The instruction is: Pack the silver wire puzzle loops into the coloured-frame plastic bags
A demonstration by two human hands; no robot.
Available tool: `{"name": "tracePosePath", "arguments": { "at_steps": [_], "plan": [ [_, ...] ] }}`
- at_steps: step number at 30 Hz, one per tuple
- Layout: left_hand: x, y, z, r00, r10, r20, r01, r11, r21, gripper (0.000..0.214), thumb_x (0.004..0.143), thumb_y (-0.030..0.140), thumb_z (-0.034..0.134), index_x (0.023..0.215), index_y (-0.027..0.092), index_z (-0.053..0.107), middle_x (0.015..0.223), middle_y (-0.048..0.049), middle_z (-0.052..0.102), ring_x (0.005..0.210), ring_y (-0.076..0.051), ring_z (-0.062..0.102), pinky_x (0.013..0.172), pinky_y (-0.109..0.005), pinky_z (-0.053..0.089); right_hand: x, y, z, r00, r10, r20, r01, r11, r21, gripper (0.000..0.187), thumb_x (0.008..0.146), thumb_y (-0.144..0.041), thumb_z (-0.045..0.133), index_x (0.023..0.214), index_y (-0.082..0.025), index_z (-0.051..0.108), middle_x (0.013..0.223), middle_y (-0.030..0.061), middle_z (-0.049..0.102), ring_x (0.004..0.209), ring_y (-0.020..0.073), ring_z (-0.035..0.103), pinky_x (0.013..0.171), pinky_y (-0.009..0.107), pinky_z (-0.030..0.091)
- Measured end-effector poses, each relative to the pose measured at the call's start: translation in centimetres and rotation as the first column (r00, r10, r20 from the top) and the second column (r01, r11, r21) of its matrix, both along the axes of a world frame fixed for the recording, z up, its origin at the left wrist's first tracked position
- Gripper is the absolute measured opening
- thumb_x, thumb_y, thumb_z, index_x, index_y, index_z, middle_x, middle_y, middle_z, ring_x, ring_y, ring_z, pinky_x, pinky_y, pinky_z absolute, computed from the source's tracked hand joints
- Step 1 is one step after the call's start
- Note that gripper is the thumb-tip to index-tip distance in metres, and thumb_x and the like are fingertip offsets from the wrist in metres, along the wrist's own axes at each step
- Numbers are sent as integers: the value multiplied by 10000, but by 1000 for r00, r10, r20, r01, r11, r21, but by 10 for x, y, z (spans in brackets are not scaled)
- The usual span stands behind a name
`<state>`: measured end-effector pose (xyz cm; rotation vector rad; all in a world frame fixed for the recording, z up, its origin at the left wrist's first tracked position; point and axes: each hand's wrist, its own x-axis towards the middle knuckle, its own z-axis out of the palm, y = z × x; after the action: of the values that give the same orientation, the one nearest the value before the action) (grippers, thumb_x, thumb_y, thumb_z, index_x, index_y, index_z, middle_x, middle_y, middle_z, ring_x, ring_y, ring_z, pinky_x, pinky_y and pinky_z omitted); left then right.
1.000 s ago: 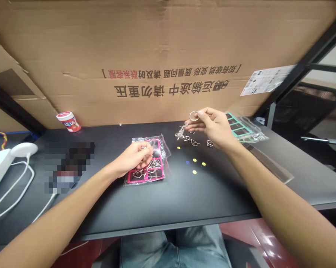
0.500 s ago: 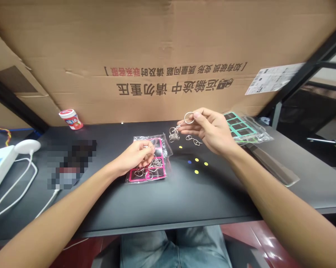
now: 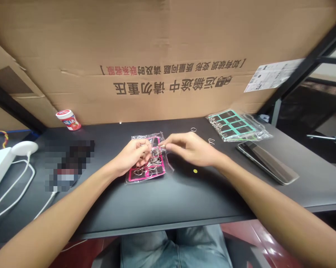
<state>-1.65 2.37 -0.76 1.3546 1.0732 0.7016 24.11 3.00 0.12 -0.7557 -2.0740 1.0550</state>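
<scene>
My left hand (image 3: 136,152) is closed, thumb against fingers, at a clear plastic bag (image 3: 130,181) with a pink-framed sheet of dark panels. Its fingertips seem to pinch the bag, but the grip is partly hidden. Several silvery key rings (image 3: 148,173) lie in a tangle over the pink sheet; whether they are inside the plastic I cannot tell. From the right, my right hand (image 3: 193,149) reaches over the bag, thumb and fingers pinched on a small bunch of key rings (image 3: 156,152) close to my left fingertips. A yellow disc (image 3: 195,171) lies on the desk below my right hand.
Loose rings (image 3: 211,142) lie beyond my right hand. At the back right is a bagged teal-framed sheet (image 3: 235,124) with rings on it, and a phone (image 3: 268,163) in front. A red-white jar (image 3: 68,120) and white cables (image 3: 31,169) are at left; cardboard (image 3: 168,44) stands behind.
My right hand has come left and down with the key rings, from mid-air to the pink-framed bag. It uncovers the teal sheet's rings and covers most discs. My left hand has barely moved.
</scene>
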Motion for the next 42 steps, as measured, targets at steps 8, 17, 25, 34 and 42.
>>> {"name": "tracePosePath", "arguments": {
  "at_steps": [8,17,25,34,42],
  "plan": [
    [0,0,0,990,41,134,-37,999,-28,199,876,286,705,797,197,546,539,57,483,435,-58,396,421,-171,237,-1,-4,-2,961,253,111,-260,964,55,367,1031,-167,548,1282,-238,807,1286,46,830,1214,221,774,1085,360,586],
    [0,1,1,935,154,319,-166,986,12,221,839,257,713,786,206,504,563,78,433,446,-54,402,421,-177,259,88,44,10,753,-436,492,331,898,289,135,848,-331,816,955,-250,834,881,26,830,792,241,754,772,376,587],
    [3,-2,-1,983,77,168,-82,996,25,152,862,255,683,814,203,548,561,55,487,458,-71,451,416,-177,266,87,46,6,673,-270,689,244,960,139,49,856,-305,777,860,-260,796,826,-1,821,785,211,762,715,330,545],
    [3,-2,0,986,72,151,-77,997,22,149,853,250,686,817,201,550,570,50,505,459,-73,464,421,-177,279,74,41,7,705,-156,692,149,986,71,65,853,-238,691,821,-249,746,809,5,795,743,203,717,687,316,508],
    [3,-1,0,988,72,135,-77,997,28,144,873,252,659,808,205,541,569,49,508,460,-74,457,422,-181,279,57,33,8,591,-212,778,142,977,159,151,841,-216,667,721,-252,583,767,31,746,741,224,684,653,330,444]
  ]
}}
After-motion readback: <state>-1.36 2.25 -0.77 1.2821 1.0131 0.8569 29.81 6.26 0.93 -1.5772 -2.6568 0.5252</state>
